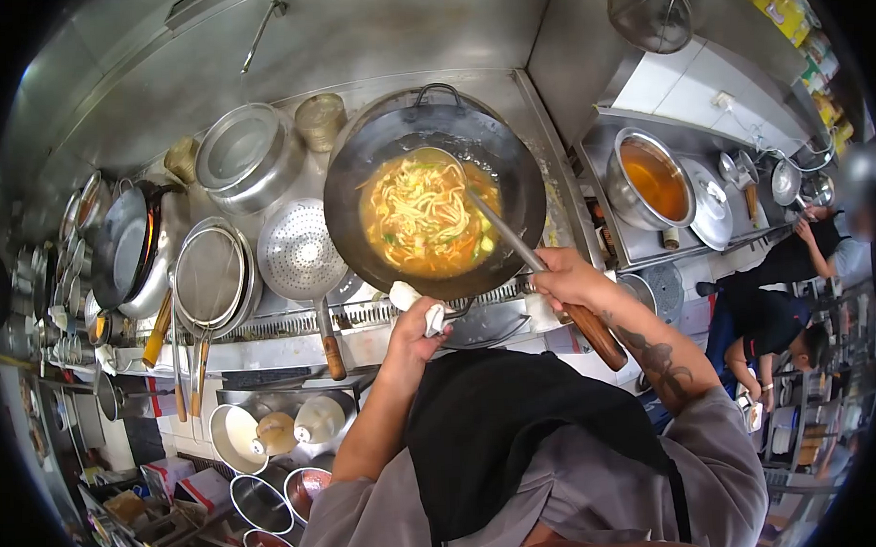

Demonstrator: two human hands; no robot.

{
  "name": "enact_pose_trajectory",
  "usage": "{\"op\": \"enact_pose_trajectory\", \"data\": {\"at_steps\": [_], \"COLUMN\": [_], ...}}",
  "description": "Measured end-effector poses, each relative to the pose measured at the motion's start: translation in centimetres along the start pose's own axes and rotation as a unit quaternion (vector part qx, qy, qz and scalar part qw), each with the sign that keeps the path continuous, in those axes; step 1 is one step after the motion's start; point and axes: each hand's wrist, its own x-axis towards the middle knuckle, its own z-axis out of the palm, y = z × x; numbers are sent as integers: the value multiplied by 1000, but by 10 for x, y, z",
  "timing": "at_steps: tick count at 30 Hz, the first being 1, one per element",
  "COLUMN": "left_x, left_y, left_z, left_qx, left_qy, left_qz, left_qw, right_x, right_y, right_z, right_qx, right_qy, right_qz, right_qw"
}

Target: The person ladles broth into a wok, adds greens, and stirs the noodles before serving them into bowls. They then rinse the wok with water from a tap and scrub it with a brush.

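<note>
A large dark wok (344,195) sits on the stove with noodles in orange broth (421,211) and bits of green and orange vegetable. My right hand (565,277) is wrapped round the metal shaft of a ladle (514,242), just above its wooden end. The ladle's bowl lies among the noodles. At the wok's near edge, my left hand (423,330) holds a white cloth (418,308) beside the near loop handle.
Left of the wok lie a perforated skimmer (302,249), a mesh strainer (210,279) and a lidded pot (246,155). A steel bowl of orange liquid (655,179) stands right. Bowls (236,438) are below left. Other people (778,329) are at far right.
</note>
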Motion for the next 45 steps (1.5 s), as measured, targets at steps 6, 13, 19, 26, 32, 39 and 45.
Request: {"op": "enact_pose_trajectory", "data": {"at_steps": [6, 13, 19, 26, 32, 39, 45], "left_x": [-7, 1, 2, 3, -7, -8, -2], "left_y": [3, 3, 8, 6, 12, 23, 11], "left_z": [4, -9, -8, -5, 11, 28, 12], "left_qx": [-6, 12, 19, 53, 50, 74, 46], "left_qy": [0, -2, 3, 19, 24, 3, 25], "left_qz": [11, -1, 4, 20, 28, 24, 18], "left_qw": [1000, 1000, 1000, 998, 998, 997, 998], "right_x": [22, 67, 30, 52, 85, 39, 29], "right_y": [24, 42, 46, 40, 31, 10, 0], "right_z": [-23, -31, -45, -62, -34, 32, 30], "right_qx": [-287, -431, -359, -431, -402, 436, 587], "right_qy": [182, 215, 159, 267, 216, -201, -286], "right_qz": [-227, -190, -250, -268, -94, 130, 160], "right_qw": [913, 855, 885, 819, 885, 868, 741]}}
